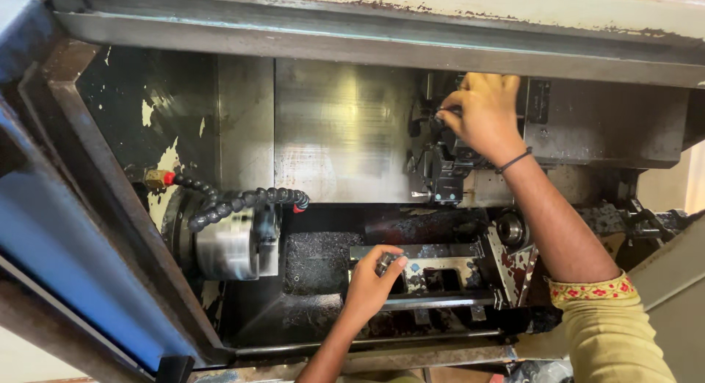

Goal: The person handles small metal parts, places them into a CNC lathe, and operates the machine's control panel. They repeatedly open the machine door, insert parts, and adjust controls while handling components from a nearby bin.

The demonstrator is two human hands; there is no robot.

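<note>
Inside a lathe enclosure, my right hand [481, 113] reaches up to the black tool turret [439, 170] and grips a dark part at its top; what lies under the fingers is hidden. A thin black band circles that wrist. Lower down, my left hand [373, 280] is closed around a small round metal piece [385, 263] at the left end of the grey machine slide [440, 274]. To the left sits the shiny steel chuck [228, 247], apart from both hands.
A black segmented coolant hose [235, 201] with a red tip curves over the chuck. Dark metal chips [316, 262] fill the bed beneath. A blue door panel [66, 258] stands at left, and a worn steel back wall [338, 129] lies behind.
</note>
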